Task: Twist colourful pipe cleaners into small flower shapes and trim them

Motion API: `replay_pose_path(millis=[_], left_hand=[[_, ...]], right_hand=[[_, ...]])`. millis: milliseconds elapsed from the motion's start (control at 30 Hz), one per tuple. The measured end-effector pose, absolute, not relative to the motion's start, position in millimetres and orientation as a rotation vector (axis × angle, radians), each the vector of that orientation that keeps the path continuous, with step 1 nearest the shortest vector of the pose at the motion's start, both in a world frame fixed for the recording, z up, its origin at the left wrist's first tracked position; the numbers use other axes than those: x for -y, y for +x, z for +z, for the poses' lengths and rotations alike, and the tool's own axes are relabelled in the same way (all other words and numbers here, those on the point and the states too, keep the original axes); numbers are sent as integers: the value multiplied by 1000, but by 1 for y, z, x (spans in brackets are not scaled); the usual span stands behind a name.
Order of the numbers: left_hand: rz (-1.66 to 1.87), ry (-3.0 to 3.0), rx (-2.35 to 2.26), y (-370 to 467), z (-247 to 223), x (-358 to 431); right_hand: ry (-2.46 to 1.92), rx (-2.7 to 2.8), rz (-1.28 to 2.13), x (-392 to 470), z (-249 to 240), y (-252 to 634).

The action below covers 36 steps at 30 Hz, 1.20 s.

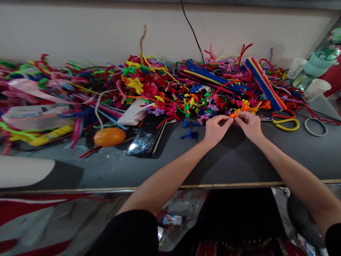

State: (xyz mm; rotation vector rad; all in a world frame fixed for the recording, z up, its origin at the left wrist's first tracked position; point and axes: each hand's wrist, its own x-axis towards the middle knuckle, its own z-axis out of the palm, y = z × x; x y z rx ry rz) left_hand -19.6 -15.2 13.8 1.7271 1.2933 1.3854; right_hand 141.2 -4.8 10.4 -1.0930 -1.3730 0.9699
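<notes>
An orange pipe-cleaner flower (233, 115) is pinched between the fingertips of my left hand (216, 131) and my right hand (250, 126). Both hands are closed on it just above the dark tabletop, thumbs nearly meeting. Fingers partly hide the flower's lower part. To the left of my left hand lie a blue pipe-cleaner flower (189, 135) and another blue piece (191, 123). Behind my hands spreads a pile of small multicoloured pipe-cleaner flowers (206, 105). Yellow-and-red-handled scissors (287, 124) rest beside my right hand.
Bundles of straight pipe cleaners (265, 85) lie on the pile. A black phone (146, 137) and an orange fruit-shaped object (109, 137) are to the left. At right are a grey ring (315, 127), a paper cup (317, 90) and a bottle (306, 76). The table's front edge (229, 185) runs below my forearms.
</notes>
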Motion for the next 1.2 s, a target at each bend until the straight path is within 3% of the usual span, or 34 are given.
replay_pose_path(millis=[500, 833, 1200], left_hand=[[1310, 1908, -1309, -22, 8, 12], [1325, 2063, -1331, -27, 5, 9], [1269, 2150, -1363, -27, 7, 10]], right_hand=[[-1130, 1362, 996, 3, 8, 142], [-1214, 1455, 767, 11, 18, 139], [-1208, 1464, 780, 13, 18, 140]])
